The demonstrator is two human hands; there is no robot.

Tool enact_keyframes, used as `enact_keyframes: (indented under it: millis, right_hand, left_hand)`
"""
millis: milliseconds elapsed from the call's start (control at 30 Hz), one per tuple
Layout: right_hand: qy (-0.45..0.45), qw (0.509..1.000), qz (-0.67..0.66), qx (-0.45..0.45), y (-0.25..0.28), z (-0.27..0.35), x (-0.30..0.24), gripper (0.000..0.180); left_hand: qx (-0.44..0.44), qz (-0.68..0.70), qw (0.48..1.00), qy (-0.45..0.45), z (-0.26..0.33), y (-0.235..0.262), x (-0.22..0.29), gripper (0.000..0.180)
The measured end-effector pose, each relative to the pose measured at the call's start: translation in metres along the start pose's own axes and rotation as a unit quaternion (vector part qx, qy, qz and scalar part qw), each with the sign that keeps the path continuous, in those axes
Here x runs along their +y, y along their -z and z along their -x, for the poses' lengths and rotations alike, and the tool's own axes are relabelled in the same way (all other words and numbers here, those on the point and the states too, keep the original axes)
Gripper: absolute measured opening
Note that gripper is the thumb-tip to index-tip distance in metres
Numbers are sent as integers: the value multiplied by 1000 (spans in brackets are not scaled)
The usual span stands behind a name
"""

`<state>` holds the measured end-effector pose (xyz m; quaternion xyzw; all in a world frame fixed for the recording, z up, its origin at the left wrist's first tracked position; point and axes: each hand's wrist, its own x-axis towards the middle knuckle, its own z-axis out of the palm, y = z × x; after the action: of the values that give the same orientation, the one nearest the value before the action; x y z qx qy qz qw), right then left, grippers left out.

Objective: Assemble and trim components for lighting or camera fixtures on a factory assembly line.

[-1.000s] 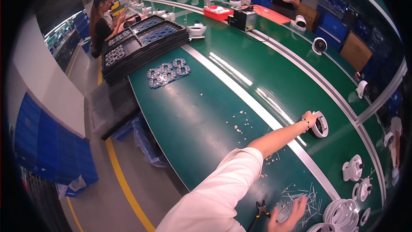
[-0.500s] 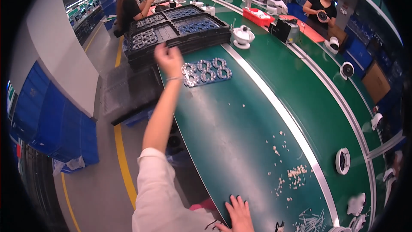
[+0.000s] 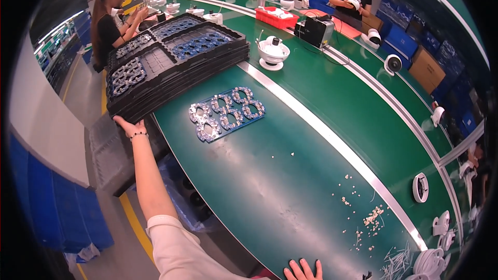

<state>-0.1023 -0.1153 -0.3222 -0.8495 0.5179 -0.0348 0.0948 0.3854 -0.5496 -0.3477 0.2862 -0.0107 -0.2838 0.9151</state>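
Observation:
A stack of black compartment trays (image 3: 176, 75) stands at the far left of the green table, its top tray holding blue and silver circuit boards. My left hand (image 3: 129, 127) is at the stack's near lower corner, fingers gripping its bottom edge; part of the grip is hidden by the stack. In front of the trays, a blue circuit board panel (image 3: 226, 114) with several ring-shaped sections lies flat on the table. At the bottom edge of the view, my right hand (image 3: 303, 270) rests palm down with its fingers spread, holding nothing.
Small pale bits (image 3: 372, 218) and white thin strips (image 3: 397, 264) lie near the right hand. A metal strip (image 3: 332, 140) divides the table from the green conveyor, where a white camera housing (image 3: 273, 52) stands. Two people work farther off. Blue crates (image 3: 57, 207) stand at left.
My left hand has come down from above the circuit board panel to the trays' lower corner. The view has shifted, so the table's things appear elsewhere. My right hand stays on the table.

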Motion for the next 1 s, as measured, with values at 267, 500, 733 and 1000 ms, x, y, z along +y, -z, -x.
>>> enact_keyframes:
  millis: [267,500,733,1000]
  right_hand:
    - [-25,1000,-18,-3,5,-4,-7,59]
    - [-36,999,-28,-12,5,-5,-4,60]
    - [-40,998,-40,-37,10,-10,-1,60]
    - [-35,999,-18,-8,10,-14,-1,53]
  left_hand:
    - [120,82,988,-51,49,-53,14,81]
    - [149,88,980,-103,-5,-34,16,49]
    - [164,51,975,-137,-7,-29,28,48]
    - [139,78,979,-125,4,-23,25,48]
